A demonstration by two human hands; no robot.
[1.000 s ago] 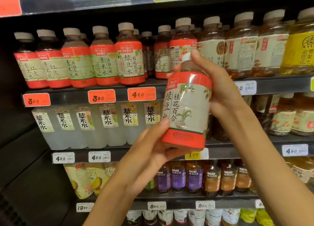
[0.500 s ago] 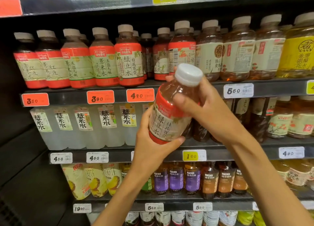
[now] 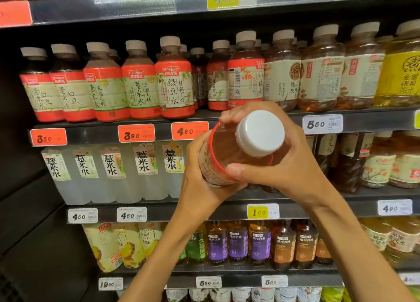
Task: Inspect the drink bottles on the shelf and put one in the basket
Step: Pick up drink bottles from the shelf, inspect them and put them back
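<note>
We hold the clear plastic bottle of amber drink with a red-banded label and white screw cap [image 3: 236,151] off the shelf, tipped cap-first toward us. It looks full, so fairly heavy, stiff and smooth; the labelled body is the safest place to grip. Our left hand [image 3: 200,179] cups the lower body; our right hand [image 3: 288,165] wraps the shoulder just below the cap.

Orange price tags [image 3: 136,133] in a row across the middle left. White price tags [image 3: 131,214] lower left. Yellow price tag [image 3: 258,211] lower centre. Dark side panel [image 3: 27,233] down the left edge.
</note>
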